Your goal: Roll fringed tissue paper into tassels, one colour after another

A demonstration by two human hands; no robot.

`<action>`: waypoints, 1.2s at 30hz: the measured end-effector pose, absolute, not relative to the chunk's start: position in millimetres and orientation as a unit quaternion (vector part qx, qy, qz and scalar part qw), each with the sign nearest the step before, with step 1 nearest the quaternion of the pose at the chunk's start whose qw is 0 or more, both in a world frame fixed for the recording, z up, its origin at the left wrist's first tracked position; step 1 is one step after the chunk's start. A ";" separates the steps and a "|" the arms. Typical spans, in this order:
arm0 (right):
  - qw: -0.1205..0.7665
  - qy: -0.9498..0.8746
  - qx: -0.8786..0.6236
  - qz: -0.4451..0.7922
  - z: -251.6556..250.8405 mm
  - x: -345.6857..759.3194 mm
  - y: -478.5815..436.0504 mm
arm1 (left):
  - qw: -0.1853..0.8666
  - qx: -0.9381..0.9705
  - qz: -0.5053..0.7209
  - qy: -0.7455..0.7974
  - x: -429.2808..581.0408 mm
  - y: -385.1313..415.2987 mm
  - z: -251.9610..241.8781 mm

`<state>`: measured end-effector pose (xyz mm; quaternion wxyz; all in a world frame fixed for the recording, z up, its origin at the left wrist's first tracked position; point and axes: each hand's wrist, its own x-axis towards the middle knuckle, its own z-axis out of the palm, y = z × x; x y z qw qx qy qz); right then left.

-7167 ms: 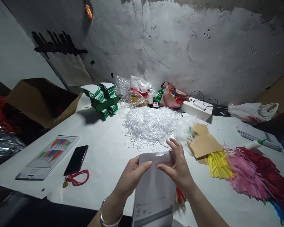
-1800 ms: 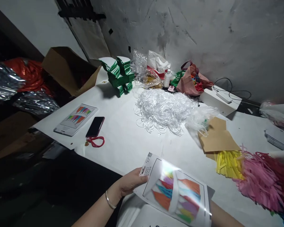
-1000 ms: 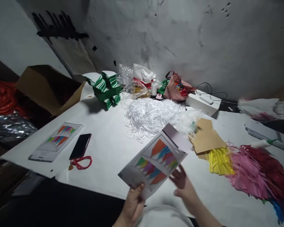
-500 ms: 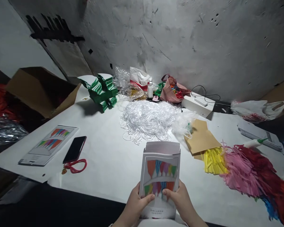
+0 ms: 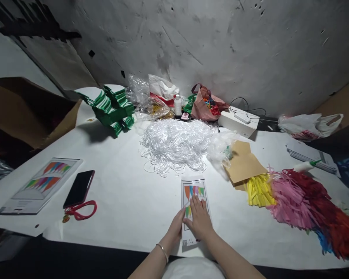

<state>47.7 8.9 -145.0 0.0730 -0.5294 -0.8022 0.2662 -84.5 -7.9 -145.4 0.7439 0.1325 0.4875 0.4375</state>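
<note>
A white printed packet (image 5: 187, 237) with a picture of coloured tassel bunting lies flat on the white-covered table in front of me. My right hand (image 5: 202, 221) rests palm down across its picture, fingers stretched out. At the packet's left edge is my left hand (image 5: 176, 226), its fingers closed along that edge and partly hidden. Beyond the packet spreads a loose heap of shiny white string (image 5: 177, 143). A stack of similar printed packets (image 5: 40, 186) lies to the left, beside a dark phone (image 5: 79, 188) with a red wrist strap (image 5: 85, 217).
Green folded paper (image 5: 110, 110) stands at the back left near an open cardboard box (image 5: 61, 124). On the right are a brown envelope (image 5: 244, 164), yellow tassels (image 5: 260, 190), pink tassels (image 5: 291, 205) and a glue bottle (image 5: 304, 166). A white box (image 5: 238, 122) sits by the wall.
The packet has gone from being held up in both hands to lying on the table. My right hand has flattened on top of it; the view has shifted rightward.
</note>
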 end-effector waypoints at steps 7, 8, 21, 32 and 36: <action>0.059 -0.802 -0.527 0.276 -166.0 48.8 9.8 | 0.776 0.113 0.429 0.449 -91.2 -7.0 -152.1; 0.069 -0.799 -0.527 0.281 -167.0 47.9 9.9 | 0.773 0.114 0.432 0.451 -90.4 -6.8 -153.8; 0.389 -0.616 -0.594 0.342 -95.6 103.0 20.0 | 0.745 0.221 0.444 0.446 -107.3 -37.3 -107.1; 0.534 -0.627 -0.424 0.377 -1.9 90.1 -0.7 | 0.356 0.480 0.614 0.516 -126.7 -14.5 -20.6; 0.551 -0.626 -0.426 0.350 0.2 101.9 2.4 | 0.311 0.553 0.586 0.504 -127.6 -15.9 -17.4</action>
